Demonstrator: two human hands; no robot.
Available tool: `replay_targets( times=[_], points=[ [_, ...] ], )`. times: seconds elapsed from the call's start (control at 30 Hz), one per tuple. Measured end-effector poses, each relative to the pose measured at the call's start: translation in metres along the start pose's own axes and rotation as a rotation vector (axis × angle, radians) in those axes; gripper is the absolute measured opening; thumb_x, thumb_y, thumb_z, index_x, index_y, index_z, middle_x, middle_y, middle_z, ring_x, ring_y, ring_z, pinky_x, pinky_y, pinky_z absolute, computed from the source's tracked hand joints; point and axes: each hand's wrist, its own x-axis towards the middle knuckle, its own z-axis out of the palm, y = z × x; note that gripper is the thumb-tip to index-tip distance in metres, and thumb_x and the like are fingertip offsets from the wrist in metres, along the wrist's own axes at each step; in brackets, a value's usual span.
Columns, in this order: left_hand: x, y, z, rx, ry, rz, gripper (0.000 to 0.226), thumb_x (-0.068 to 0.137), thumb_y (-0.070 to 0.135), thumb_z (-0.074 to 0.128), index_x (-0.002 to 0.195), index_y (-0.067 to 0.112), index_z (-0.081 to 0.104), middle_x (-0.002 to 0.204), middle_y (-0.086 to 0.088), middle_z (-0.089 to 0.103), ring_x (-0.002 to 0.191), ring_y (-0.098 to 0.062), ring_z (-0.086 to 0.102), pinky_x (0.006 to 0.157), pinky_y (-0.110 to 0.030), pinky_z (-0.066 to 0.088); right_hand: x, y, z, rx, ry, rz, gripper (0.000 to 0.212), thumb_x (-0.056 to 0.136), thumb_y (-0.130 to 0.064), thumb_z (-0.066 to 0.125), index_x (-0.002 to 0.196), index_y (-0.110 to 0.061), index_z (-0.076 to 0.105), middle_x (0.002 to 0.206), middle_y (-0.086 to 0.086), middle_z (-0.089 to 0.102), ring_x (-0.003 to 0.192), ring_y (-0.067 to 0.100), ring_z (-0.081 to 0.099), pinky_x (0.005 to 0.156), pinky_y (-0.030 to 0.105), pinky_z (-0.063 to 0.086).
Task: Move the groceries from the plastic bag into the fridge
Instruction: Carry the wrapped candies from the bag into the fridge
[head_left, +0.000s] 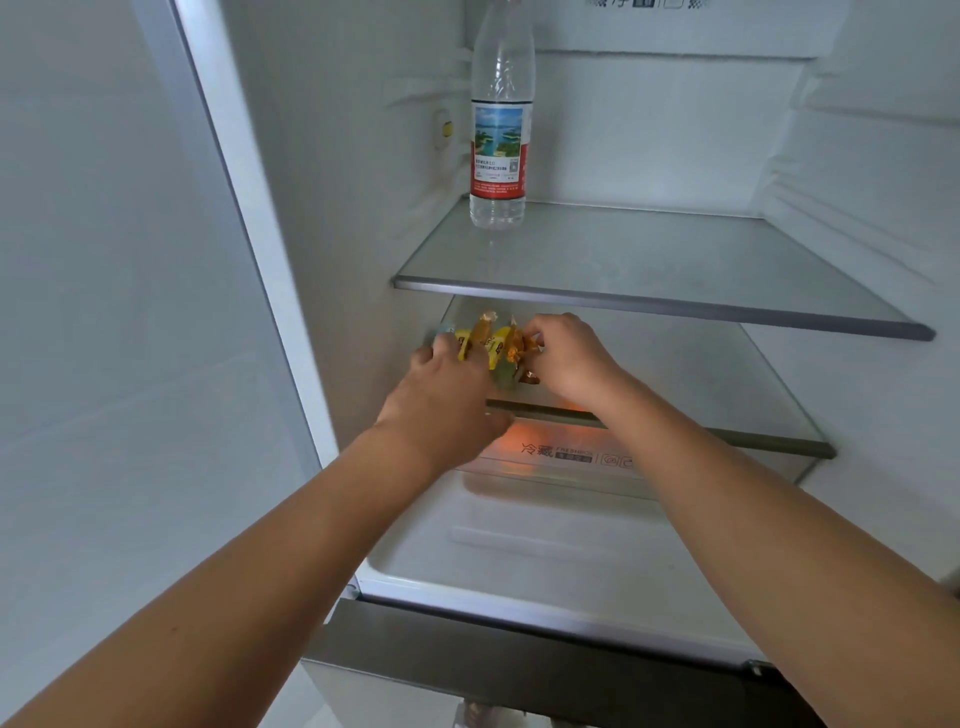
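Placing step: yellow-gold wrapped snacks (493, 343) are held between left hand (447, 389) and right hand (566, 358), both closed on them just over the middle shelf (727, 395); next, setting down and release are needed.

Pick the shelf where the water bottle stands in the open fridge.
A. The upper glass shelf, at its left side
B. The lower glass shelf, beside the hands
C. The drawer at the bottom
A: the water bottle stands upright at the left of the upper glass shelf, above where both hands handle the wrapped snacks.
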Motion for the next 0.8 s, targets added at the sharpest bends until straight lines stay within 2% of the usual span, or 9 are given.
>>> replay_targets(
  times=[0.07, 0.13, 0.27, 0.37, 0.5, 0.7, 0.8],
  points=[
    [-0.007, -0.001, -0.001, -0.001, 0.006, 0.008, 0.070, 0.091, 0.048, 0.060, 0.146, 0.012, 0.037, 0.143, -0.018, 0.036, 0.131, -0.041, 0.038, 0.107, -0.045, 0.040, 0.003, -0.004, 0.002, 0.009, 0.002, 0.017, 0.019, 0.095, -0.009, 0.061, 0.111, -0.010, 0.072, 0.111, 0.011, 0.066, 0.098, 0.024, 0.061, 0.081, 0.030, 0.047],
    [-0.011, -0.003, -0.002, 0.004, 0.004, 0.014, 0.071, 0.091, 0.049, 0.060, 0.147, 0.013, 0.036, 0.145, -0.018, 0.036, 0.133, -0.041, 0.037, 0.108, -0.045, 0.039, 0.005, -0.003, 0.002, 0.009, -0.001, 0.027, 0.021, 0.095, -0.011, 0.061, 0.114, -0.012, 0.070, 0.114, 0.010, 0.066, 0.102, 0.025, 0.062, 0.082, 0.031, 0.047],
    [-0.012, -0.011, -0.002, 0.016, -0.011, 0.036, 0.071, 0.091, 0.051, 0.059, 0.147, 0.013, 0.036, 0.147, -0.018, 0.036, 0.133, -0.040, 0.038, 0.108, -0.045, 0.040, -0.010, 0.005, -0.005, -0.047, -0.001, 0.041, 0.037, 0.097, -0.024, 0.062, 0.133, -0.021, 0.059, 0.129, 0.010, 0.054, 0.115, 0.029, 0.057, 0.096, 0.037, 0.047],
    [-0.012, -0.017, -0.005, -0.018, -0.041, 0.050, 0.072, 0.089, 0.052, 0.059, 0.148, 0.017, 0.036, 0.145, -0.018, 0.039, 0.133, -0.040, 0.039, 0.107, -0.044, 0.038, -0.041, 0.012, -0.018, -0.143, -0.032, 0.028, 0.045, 0.096, -0.038, 0.060, 0.138, -0.025, 0.054, 0.132, 0.008, 0.053, 0.119, 0.028, 0.055, 0.100, 0.044, 0.047],
    [-0.017, -0.019, -0.014, -0.039, -0.086, 0.083, 0.065, 0.091, 0.050, 0.058, 0.146, 0.020, 0.041, 0.143, -0.016, 0.043, 0.132, -0.037, 0.041, 0.103, -0.042, 0.039, -0.089, 0.014, -0.036, -0.228, -0.087, 0.091, 0.047, 0.094, -0.049, 0.056, 0.136, -0.029, 0.053, 0.127, 0.001, 0.058, 0.116, 0.024, 0.057, 0.098, 0.046, 0.047],
    [-0.038, -0.020, -0.021, -0.070, -0.104, 0.150, 0.057, 0.092, 0.048, 0.058, 0.141, 0.022, 0.046, 0.135, -0.012, 0.048, 0.127, -0.033, 0.045, 0.098, -0.041, 0.041, -0.154, 0.005, -0.053, -0.281, -0.055, 0.151, 0.040, 0.092, -0.046, 0.058, 0.129, -0.032, 0.056, 0.116, 0.000, 0.058, 0.110, 0.024, 0.057, 0.092, 0.043, 0.049],
    [-0.058, -0.018, -0.022, -0.062, -0.104, 0.189, 0.047, 0.089, 0.048, 0.058, 0.130, 0.026, 0.050, 0.125, -0.009, 0.052, 0.117, -0.031, 0.051, 0.091, -0.039, 0.043, -0.185, -0.003, -0.061, -0.282, -0.071, 0.160, 0.041, 0.093, -0.047, 0.057, 0.130, -0.029, 0.056, 0.115, 0.000, 0.058, 0.105, 0.023, 0.058, 0.087, 0.041, 0.051]
  ],
)
